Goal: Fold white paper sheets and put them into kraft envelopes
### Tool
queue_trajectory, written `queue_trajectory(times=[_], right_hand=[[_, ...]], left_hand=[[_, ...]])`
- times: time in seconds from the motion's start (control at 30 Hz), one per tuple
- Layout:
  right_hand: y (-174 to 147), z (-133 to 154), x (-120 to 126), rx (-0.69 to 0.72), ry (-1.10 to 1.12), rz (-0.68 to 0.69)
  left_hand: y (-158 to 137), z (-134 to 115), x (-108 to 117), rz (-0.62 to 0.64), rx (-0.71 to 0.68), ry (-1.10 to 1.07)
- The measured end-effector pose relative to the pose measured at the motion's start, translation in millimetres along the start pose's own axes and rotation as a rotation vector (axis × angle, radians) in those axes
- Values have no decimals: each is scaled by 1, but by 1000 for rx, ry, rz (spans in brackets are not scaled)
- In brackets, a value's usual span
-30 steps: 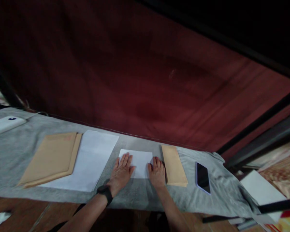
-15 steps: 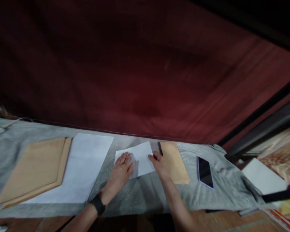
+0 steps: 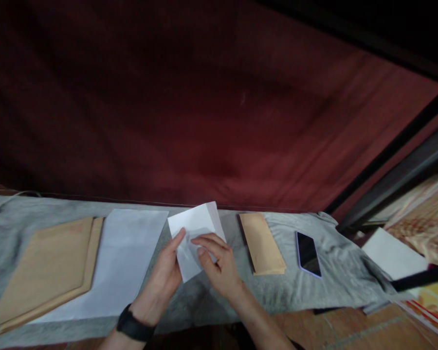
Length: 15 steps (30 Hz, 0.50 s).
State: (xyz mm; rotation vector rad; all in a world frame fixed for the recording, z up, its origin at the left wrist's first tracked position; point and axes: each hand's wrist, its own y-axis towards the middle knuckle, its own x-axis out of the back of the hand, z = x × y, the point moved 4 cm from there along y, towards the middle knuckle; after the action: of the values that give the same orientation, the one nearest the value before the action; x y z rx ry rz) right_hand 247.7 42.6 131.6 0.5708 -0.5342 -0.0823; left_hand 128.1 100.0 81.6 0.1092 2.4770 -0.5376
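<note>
A folded sheet of white paper (image 3: 194,219) is tilted up off the grey cloth in front of me. My left hand (image 3: 168,265) grips its left edge, thumb on top and the other fingers hidden behind. Over the lower right part of the paper is my right hand (image 3: 221,265), its fingers bent and the fingertips at the paper's face; whether it pinches the paper is unclear. A narrow strip shows along the paper's right side, like a folded edge. A dark watch band circles my left wrist.
Large brown envelopes (image 3: 47,267) lie on white paper sheets (image 3: 127,262) at the left. To the right are a stack of small brown envelopes (image 3: 264,245) and a phone (image 3: 308,254). The grey cloth (image 3: 270,296) covers the surface, with a dark red curtain (image 3: 204,121) behind.
The paper has gone from lying nearly flat to being lifted and turned. My left hand has moved from pressing on it to holding its edge; my right hand has come inward over it.
</note>
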Motion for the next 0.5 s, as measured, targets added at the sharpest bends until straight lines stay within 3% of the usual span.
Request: queue_trajectory(times=[0.1, 0.17, 0.23, 0.3, 0.4, 0.5], right_hand=[[5, -28, 28, -121, 21, -274], [5, -59, 42, -302, 14, -392], [0, -94, 41, -620, 155, -319], [-11, -115, 24, -859, 424, -80], [-29, -117, 2, -970, 687, 139], [-38, -114, -5, -975, 778, 116]], left_hand=[[7, -3, 8, 69, 104, 15], [10, -1, 11, 73, 138, 16], [10, 2, 13, 65, 191, 5], [10, 4, 14, 52, 230, -14], [10, 3, 15, 66, 228, -8], [14, 6, 19, 121, 210, 85]])
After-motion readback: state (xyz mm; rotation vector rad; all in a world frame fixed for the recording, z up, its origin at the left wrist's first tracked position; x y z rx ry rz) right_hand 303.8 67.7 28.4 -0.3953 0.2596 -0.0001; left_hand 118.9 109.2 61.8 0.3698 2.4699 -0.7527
